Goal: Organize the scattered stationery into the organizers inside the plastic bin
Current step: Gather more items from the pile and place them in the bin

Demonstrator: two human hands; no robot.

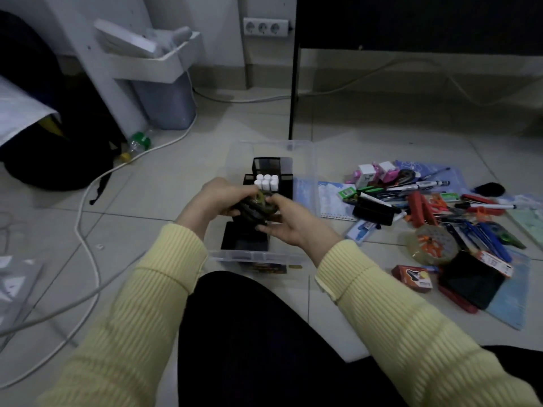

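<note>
One dark object (255, 209), with a yellowish ring on its top, is held by two hands above the clear plastic bin (258, 255); what kind of item it is cannot be told. It is gripped from the left by the left hand (216, 198), whose fingers are curled over it, and from the right by the right hand (289, 225), with thumb and fingers closed on its side.

Inside the bin, two black organizers are seen: a tall one (282, 167) at the far end and a low one (245, 238) at the near end. Six white-capped cylinders (266, 181) are stood upright together in the far one, just behind the hands.

To the right of the bin, on the tiled floor (147, 186), a scattered pile of stationery (426, 201) is spread, pens and scissors among it. One roll of clear tape (432, 245), one red box (413, 277) and one black case (470, 279) are lain at its near edge. One white cable (85, 207) is trailed across the floor on the left.
</note>
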